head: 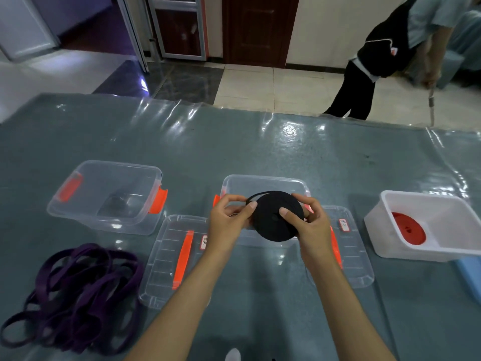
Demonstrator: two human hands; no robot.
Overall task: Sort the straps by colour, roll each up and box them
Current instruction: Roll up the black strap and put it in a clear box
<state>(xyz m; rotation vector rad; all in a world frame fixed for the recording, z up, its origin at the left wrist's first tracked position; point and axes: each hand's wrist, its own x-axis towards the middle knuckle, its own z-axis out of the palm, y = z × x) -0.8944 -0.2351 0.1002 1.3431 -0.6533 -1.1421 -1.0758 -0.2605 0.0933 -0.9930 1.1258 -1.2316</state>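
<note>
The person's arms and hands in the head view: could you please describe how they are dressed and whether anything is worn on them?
Both forearms are bare as far as the frame shows, with no sleeve edge in view. The left hand and right hand wear no gloves. No ring, watch, bracelet or marking is visible on either hand or wrist, and the fingernails look short and unpainted.

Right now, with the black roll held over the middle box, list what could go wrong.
1. The black roll's outer end stands loose near the left hand; it may unwind if the right hand eases its grip.
2. The clear box is half hidden behind the roll, so a drop could miss onto a lid.
3. The purple straps lie tangled, likely slow to roll.
</note>
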